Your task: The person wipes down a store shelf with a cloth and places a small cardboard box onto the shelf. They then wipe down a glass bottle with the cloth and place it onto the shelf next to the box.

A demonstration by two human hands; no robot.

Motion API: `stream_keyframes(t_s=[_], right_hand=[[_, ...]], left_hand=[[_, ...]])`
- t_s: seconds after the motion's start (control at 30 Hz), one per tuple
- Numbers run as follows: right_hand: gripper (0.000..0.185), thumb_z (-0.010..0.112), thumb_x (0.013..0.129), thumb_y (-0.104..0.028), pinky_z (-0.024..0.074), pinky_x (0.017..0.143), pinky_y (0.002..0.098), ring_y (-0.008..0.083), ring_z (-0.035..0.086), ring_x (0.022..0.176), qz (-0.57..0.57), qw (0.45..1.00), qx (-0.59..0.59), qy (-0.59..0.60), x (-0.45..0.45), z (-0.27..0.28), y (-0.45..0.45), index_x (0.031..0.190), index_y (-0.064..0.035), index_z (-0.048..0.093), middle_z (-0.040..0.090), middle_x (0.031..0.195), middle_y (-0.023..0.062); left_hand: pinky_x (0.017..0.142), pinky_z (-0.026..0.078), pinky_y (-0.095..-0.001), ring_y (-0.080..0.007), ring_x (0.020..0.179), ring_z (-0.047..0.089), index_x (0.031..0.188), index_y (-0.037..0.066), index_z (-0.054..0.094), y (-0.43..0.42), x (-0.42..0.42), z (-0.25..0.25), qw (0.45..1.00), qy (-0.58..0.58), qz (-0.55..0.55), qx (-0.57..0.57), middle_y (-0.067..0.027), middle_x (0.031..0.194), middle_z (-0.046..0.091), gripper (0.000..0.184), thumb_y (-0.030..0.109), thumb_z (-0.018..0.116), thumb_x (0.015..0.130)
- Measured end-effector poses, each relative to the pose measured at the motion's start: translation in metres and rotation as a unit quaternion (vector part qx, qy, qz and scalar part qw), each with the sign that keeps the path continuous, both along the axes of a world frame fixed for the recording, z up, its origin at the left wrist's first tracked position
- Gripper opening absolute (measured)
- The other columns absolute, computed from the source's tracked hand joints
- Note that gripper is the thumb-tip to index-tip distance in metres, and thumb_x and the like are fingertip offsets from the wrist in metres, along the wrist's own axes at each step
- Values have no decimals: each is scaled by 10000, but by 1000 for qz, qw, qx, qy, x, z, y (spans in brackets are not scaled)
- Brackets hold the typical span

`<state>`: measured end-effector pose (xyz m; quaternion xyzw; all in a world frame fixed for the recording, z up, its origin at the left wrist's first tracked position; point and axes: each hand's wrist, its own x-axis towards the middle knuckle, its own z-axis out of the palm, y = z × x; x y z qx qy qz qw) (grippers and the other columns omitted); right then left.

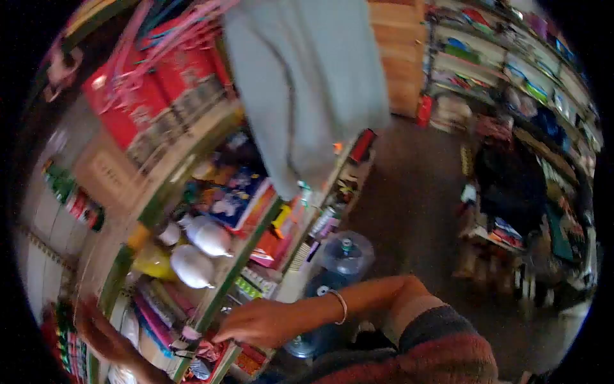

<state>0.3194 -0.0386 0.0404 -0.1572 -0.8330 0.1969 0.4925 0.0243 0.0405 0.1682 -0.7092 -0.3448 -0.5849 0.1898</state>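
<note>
My right hand (pixel 259 323), with a white bracelet at the wrist, reaches across the front edge of the shelf. Its fingers are bent and pressed together beside a crumpled red packet (pixel 208 350); whether they grip it is hidden. My left hand (pixel 96 326) is at the lower left by the upright of the shelf, blurred, so its fingers do not show clearly. Between the hands lie long packages, one of them bright pink (pixel 153 319). Two white light bulbs (pixel 192 265) rest on the shelf above them, near a yellow bag (pixel 155 261).
A grey-blue cloth (pixel 313 83) hangs over the upper shelf, near red boxes (pixel 153 96). A green bottle (pixel 73 198) is at the left. Large clear water jugs (pixel 346 253) stand on the floor (pixel 409 198). Loaded shelves (pixel 470 54) line the far right.
</note>
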Motion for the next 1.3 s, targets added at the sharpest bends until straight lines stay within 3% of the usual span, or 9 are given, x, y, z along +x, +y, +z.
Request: stream_keyframes(t_s=[0.1, 0.2, 0.27, 0.37, 0.47, 0.57, 0.6, 0.8, 1.3], right_hand=[[306, 520, 853, -70, 495, 786, 390, 309, 592, 921, -205, 968, -145, 10, 79, -128, -44, 1157, -69, 553, 592, 1031, 142], [278, 578, 833, -121, 508, 772, 387, 309, 630, 861, -425, 843, -329, -19, 167, -203, -140, 1107, -74, 597, 641, 946, 145], [263, 585, 830, -135, 509, 775, 390, 313, 638, 878, -488, 730, -476, -45, 210, -234, -202, 1082, -65, 611, 657, 925, 142], [249, 583, 832, -144, 511, 764, 390, 316, 640, 888, -502, 695, -505, -100, 247, -227, -266, 1065, -61, 608, 662, 930, 145], [227, 587, 828, -147, 508, 748, 397, 327, 634, 869, -537, 735, -415, 12, 250, -240, -301, 1036, -59, 603, 658, 920, 147], [230, 595, 820, -146, 502, 743, 406, 336, 627, 875, -528, 742, -408, 62, 238, -238, -331, 1031, -56, 597, 652, 934, 154], [237, 598, 816, -145, 500, 744, 408, 338, 625, 877, -519, 737, -430, 56, 233, -240, -343, 1037, -58, 598, 651, 936, 153], [237, 554, 824, -183, 483, 712, 452, 378, 606, 801, -481, 755, -443, 47, 241, -242, -445, 1017, -48, 586, 635, 875, 165], [249, 587, 835, -141, 511, 749, 403, 343, 629, 854, -637, 665, -350, 168, 436, -194, -631, 1066, -51, 601, 654, 974, 141]], left_hand=[[815, 495, -362, -281, 908, 609, 1093, -49, 569, -61, 58, -99, 992, 86, 55, -76, -163, 1024, 621, 228, 9, 547, 874], [768, 500, -375, -289, 867, 618, 1059, -30, 605, -118, 131, -119, 976, 202, -32, -71, -151, 976, 639, 216, 46, 578, 859], [736, 503, -384, -294, 839, 624, 1036, -18, 629, -143, 167, -122, 967, 236, -79, -52, -143, 944, 651, 210, 71, 598, 849], [702, 507, -393, -301, 804, 631, 994, -5, 659, -172, 210, -127, 960, 257, -103, -45, -135, 908, 663, 187, 78, 621, 831], [690, 521, -406, -307, 784, 629, 860, 4, 685, -207, 246, -135, 958, 260, -110, -51, -141, 890, 663, 79, 27, 629, 810], [660, 540, -399, -289, 798, 629, 1029, 31, 646, -246, 275, -150, 949, 258, -176, -35, -145, 954, 658, 254, 40, 686, 778], [828, 481, -398, -326, 977, 588, 1122, -65, 556, -261, 279, -154, 934, 265, -197, -137, -194, 1100, 605, 274, 58, 553, 877], [817, 471, -426, -348, 952, 585, 1119, -54, 566, -354, 310, -165, 923, 253, -246, -153, -185, 1054, 618, 284, -61, 526, 839], [784, 464, -427, -343, 890, 587, 1075, -9, 604, -483, 510, -198, 899, 236, -314, -193, -165, 1001, 624, 277, -15, 585, 799]])
